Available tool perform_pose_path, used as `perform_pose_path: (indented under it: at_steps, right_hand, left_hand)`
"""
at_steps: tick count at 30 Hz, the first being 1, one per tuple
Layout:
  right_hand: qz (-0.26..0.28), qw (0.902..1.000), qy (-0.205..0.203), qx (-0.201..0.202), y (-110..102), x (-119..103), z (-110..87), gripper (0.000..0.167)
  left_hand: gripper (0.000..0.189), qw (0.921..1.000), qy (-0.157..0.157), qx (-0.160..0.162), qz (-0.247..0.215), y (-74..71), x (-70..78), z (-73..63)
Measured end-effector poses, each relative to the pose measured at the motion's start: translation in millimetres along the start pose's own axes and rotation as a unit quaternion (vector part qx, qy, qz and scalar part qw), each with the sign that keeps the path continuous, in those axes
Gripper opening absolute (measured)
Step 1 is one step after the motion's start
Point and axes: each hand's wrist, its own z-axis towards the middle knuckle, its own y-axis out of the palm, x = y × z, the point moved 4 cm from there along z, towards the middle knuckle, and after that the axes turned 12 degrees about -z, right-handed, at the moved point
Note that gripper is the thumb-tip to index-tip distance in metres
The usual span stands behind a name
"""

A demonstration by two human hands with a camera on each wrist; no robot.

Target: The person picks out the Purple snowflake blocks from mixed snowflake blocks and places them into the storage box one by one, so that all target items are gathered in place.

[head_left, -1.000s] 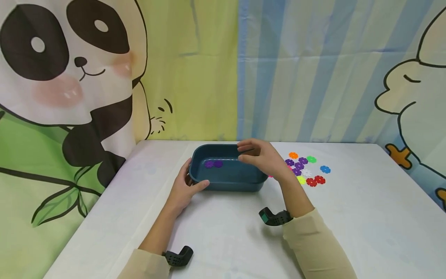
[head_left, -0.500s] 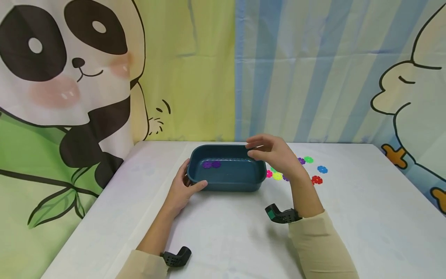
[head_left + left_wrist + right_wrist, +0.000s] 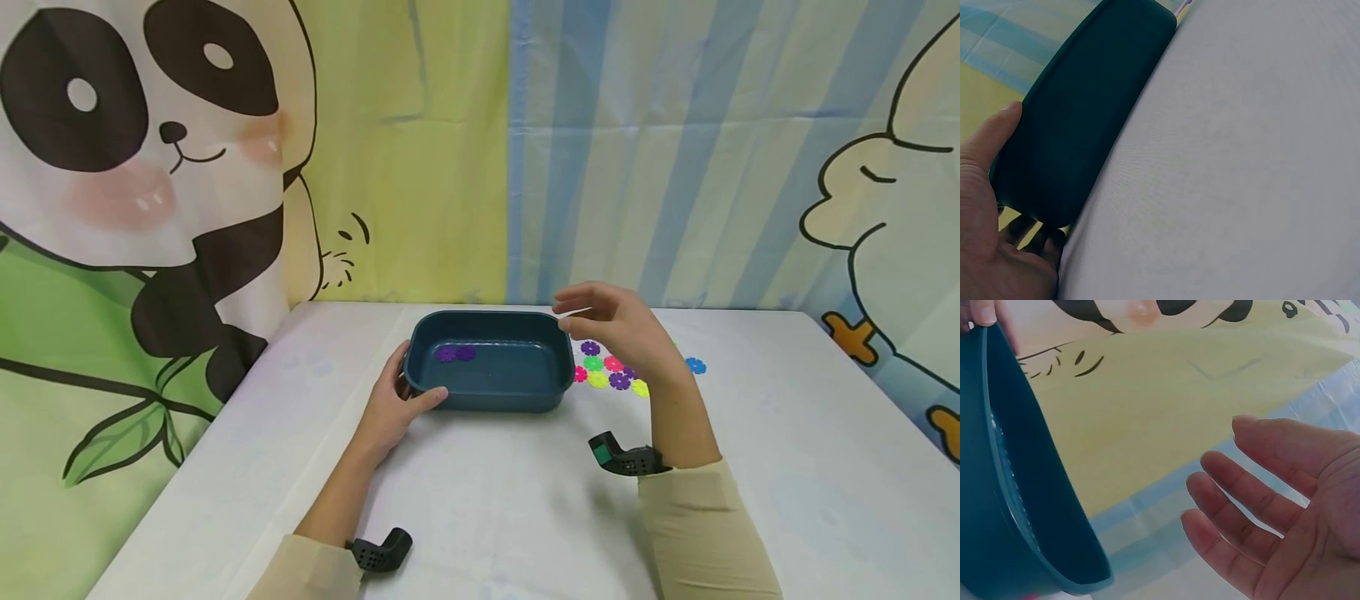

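A dark blue-green plastic basin (image 3: 491, 402) stands on the white-covered table. Two purple flower-shaped discs (image 3: 456, 354) lie on its floor, towards the left. My left hand (image 3: 397, 407) holds the basin's left end; the left wrist view shows the thumb (image 3: 1004, 128) at the rim and the other fingers at the end wall, partly hidden. Above the basin's right end hovers my right hand (image 3: 622, 329), its fingers loosely bent and nothing between them, as the right wrist view of the hand (image 3: 1285, 500) confirms.
Right of the basin lie several loose flower discs in pink, green, yellow (image 3: 597, 380) and purple (image 3: 619, 381), some hidden behind my right arm. A blue disc (image 3: 696, 366) lies farther right. A printed curtain (image 3: 420, 167) hangs behind the table.
My right hand has moved right and slightly up, away from over the basin, uncovering discs near the basin and covering others. My left hand keeps its hold; the basin stays in place.
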Motion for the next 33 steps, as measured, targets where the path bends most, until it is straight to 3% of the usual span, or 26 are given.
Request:
perform_pose_path:
  at_steps: [10, 19, 33]
  right_hand:
    - [-0.005, 0.9993, 0.034, -0.016, -14.3, 10.9, -8.0, 0.046]
    - [0.006, 0.9993, 0.030, -0.021, -21.1, 24.8, -9.5, 0.048]
    - [-0.002, 0.9971, 0.071, -0.027, -30.4, 52.4, -14.9, 0.053]
  left_hand:
    - [0.102, 1.0000, -0.001, -0.002, -0.006, -0.1, -1.7, 1.1]
    - [0.102, 1.0000, -0.001, -0.002, -0.007, -0.3, -1.1, 0.2]
    - [0.103, 1.0000, 0.000, -0.004, -0.005, -0.4, 0.3, 0.1]
